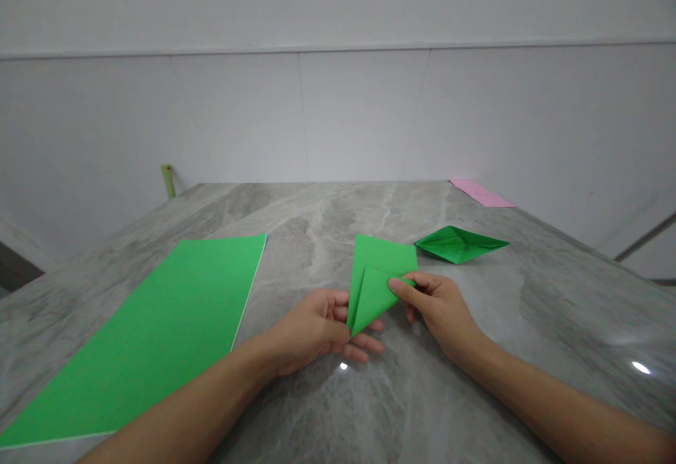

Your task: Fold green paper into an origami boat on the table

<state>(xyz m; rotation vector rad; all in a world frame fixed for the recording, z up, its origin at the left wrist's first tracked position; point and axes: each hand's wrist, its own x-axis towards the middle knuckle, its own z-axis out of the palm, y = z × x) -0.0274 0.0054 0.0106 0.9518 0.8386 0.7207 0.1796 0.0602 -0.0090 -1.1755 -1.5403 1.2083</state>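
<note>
A folded piece of green paper [377, 288] is held between my two hands, tilted above the table. It has a triangular flap on the near side and narrows to a point at the bottom. My left hand [330, 330] pinches it near that lower point with the thumb, the other fingers reaching behind and below. My right hand [436, 302] grips its right edge between thumb and fingers. Just beyond, to the right, lies a green folded paper boat shape [461, 244], pointed at both ends.
A large stack of green paper [174, 316] lies on the left of the grey marble-patterned table [317, 217]. Pink paper [482, 193] rests at the far right edge. Behind the table stands a white wall [348, 112]. A yellow-green strip [168, 180] shows beyond the far left edge.
</note>
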